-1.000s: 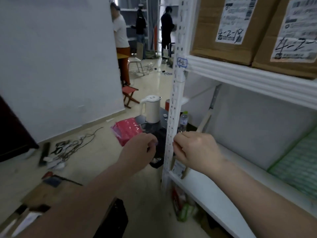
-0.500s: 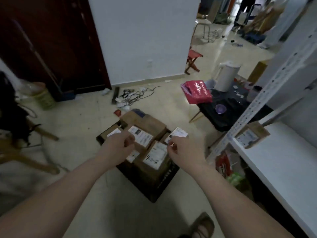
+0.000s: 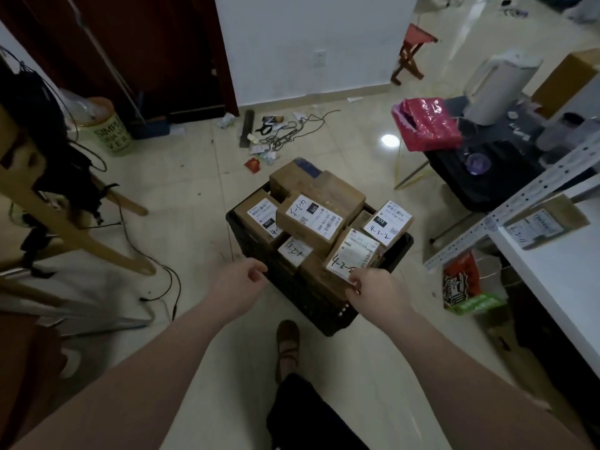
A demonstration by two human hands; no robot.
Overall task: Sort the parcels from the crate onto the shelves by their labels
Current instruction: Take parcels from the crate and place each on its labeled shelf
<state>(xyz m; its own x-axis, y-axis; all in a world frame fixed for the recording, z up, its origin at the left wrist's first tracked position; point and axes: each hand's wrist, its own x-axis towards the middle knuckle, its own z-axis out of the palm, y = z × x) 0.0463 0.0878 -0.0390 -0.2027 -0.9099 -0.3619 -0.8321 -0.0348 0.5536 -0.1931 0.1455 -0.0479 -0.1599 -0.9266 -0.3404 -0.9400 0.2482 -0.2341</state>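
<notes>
A black crate (image 3: pixel 324 300) stands on the floor in front of me, filled with several brown cardboard parcels with white labels. The nearest one, the 4-2 parcel (image 3: pixel 352 254), leans at the crate's near right corner. My right hand (image 3: pixel 378 292) is at its near edge, thumb and fingers pinched on the label corner. Beside it lies a parcel marked 4-3-2 (image 3: pixel 388 222). My left hand (image 3: pixel 237 287) hovers just left of the crate, loosely curled and holding nothing. At the right is the white shelf (image 3: pixel 561 287), with one labelled parcel (image 3: pixel 545 222) on it.
The shelf's perforated post (image 3: pixel 519 196) slants past a low black table (image 3: pixel 480 177) carrying a white kettle (image 3: pixel 496 89) and a red bag (image 3: pixel 425 123). Cables (image 3: pixel 285 131) litter the floor behind the crate. A wooden stand (image 3: pixel 65 222) is left, bags (image 3: pixel 464 287) under the shelf, my shoe (image 3: pixel 287 345) near.
The view swung from the shelf post down to the crate. Both hands left the post and dropped to the crate; the right hand now pinches the 4-2 parcel's corner.
</notes>
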